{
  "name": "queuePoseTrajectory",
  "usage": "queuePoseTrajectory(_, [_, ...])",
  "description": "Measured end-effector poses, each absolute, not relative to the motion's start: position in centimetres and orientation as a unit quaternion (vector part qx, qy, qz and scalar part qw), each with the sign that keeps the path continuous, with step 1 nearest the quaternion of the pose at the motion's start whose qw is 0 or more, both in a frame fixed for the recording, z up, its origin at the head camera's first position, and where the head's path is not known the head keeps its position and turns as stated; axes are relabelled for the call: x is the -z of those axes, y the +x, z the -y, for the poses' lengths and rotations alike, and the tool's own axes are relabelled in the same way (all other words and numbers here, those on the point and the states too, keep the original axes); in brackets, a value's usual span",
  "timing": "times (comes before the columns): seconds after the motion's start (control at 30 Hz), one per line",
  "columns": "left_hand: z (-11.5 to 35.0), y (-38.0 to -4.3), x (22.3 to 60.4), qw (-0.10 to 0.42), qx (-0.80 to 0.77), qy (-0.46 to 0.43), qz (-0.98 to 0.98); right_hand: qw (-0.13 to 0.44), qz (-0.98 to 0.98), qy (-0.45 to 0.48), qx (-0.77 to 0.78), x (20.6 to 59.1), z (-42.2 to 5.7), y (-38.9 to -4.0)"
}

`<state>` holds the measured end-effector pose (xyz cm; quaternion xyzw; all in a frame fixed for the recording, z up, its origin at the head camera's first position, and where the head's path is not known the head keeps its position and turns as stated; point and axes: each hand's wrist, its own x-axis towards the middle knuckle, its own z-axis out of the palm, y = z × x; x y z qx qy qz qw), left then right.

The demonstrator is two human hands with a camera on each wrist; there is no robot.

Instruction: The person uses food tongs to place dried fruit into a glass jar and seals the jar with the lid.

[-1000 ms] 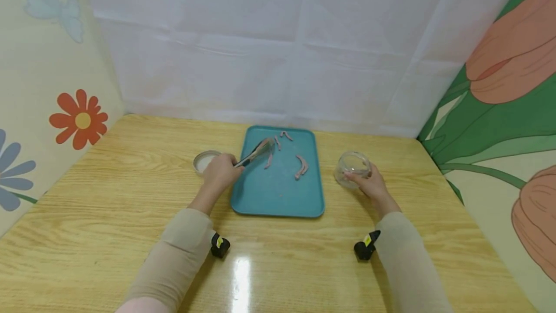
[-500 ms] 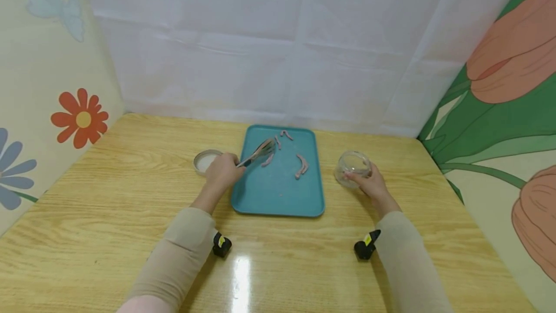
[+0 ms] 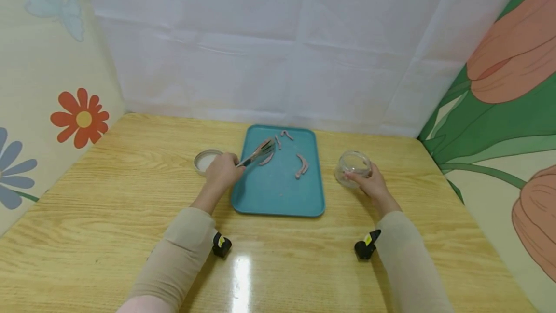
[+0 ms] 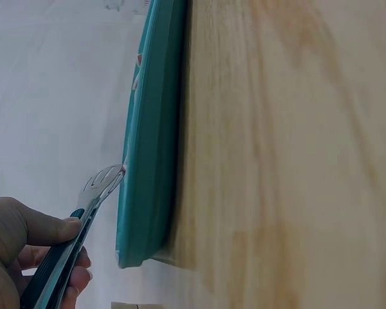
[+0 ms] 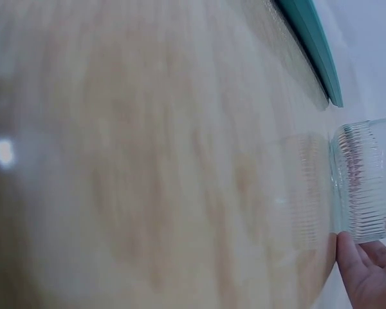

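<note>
My left hand point(image 3: 223, 173) grips metal tongs point(image 3: 256, 153), whose slotted heads hang low over the left part of a teal tray point(image 3: 278, 202). A thin pinkish strip point(image 3: 266, 160) lies at the tongs' tips; I cannot tell whether it is pinched. In the left wrist view, thumb and fingers are curled round the dark-inlaid handles of the tongs point(image 4: 61, 254). On the table right of the tray, my right hand point(image 3: 372, 183) holds a clear glass jar point(image 3: 344, 178) by its side. The right wrist view shows ribbed glass on this jar point(image 5: 363, 183).
More pinkish strips lie on the tray: a curved bunch point(image 3: 302, 165) right of centre, and two smaller pieces near the back, one a bent strip point(image 3: 286, 134). Left of the tray sits a round lid point(image 3: 203, 162), partly behind my left hand. A white cloth point(image 3: 278, 62) hangs behind the table.
The tongs have shifted slightly, and the strip beside them has swung from nearly upright to a flatter slant. My right hand and the jar have stayed in place.
</note>
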<state>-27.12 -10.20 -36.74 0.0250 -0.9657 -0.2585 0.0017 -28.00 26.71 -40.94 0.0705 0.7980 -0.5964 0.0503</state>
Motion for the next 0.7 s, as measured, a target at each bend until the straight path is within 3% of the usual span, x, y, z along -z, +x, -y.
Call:
queuePoseTrajectory(0.3, [10.2, -27.2, 36.4, -0.002, 0.268, 0.04, 0.963, 0.047, -0.798, 0.072, 0.597, 41.2, -26.8, -28.0])
queuePoseTrajectory(0.7, [9.2, -27.6, 36.1, 0.051, 0.285, 0.031, 0.957, 0.047, -0.8, 0.074, 0.594, 41.6, -26.9, -28.4])
